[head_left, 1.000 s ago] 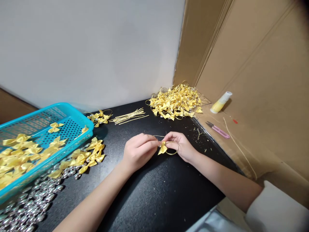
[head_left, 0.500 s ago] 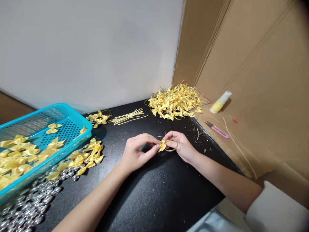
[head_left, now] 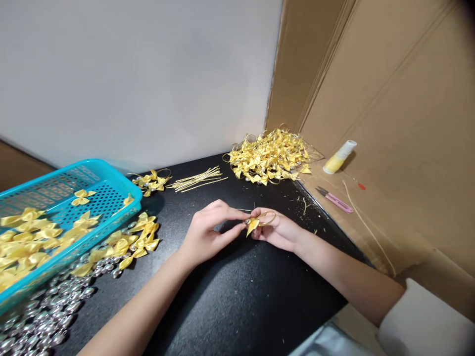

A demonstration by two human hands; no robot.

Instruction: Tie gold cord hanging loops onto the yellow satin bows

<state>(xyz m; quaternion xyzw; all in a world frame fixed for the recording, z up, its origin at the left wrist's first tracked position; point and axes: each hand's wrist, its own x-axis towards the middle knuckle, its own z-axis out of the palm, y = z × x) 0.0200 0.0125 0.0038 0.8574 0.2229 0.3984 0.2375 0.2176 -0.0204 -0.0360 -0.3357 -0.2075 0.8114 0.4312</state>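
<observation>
a: what do the hands hold?
b: the left hand [head_left: 208, 232] and right hand [head_left: 276, 228] meet near the middle of the black table [head_left: 237, 296], both pinching one yellow bow [head_left: 253, 225] with a thin gold loop [head_left: 267, 218]; fingertips closed on it, other fingers loosely curled.
a: and the containers?
b: a blue basket [head_left: 107, 198] at the left edge holds yellow bows; silver beads [head_left: 44, 316] lie beside it. a pile of finished bows [head_left: 269, 155] sits at the far right corner.

Turquoise basket [head_left: 111, 185] and silver beads [head_left: 44, 316], cut off at the left edge. Right hand [head_left: 278, 230] fingers partly hide the gold loop [head_left: 267, 217]; its join with the yellow bow [head_left: 253, 226] is too small to tell.
</observation>
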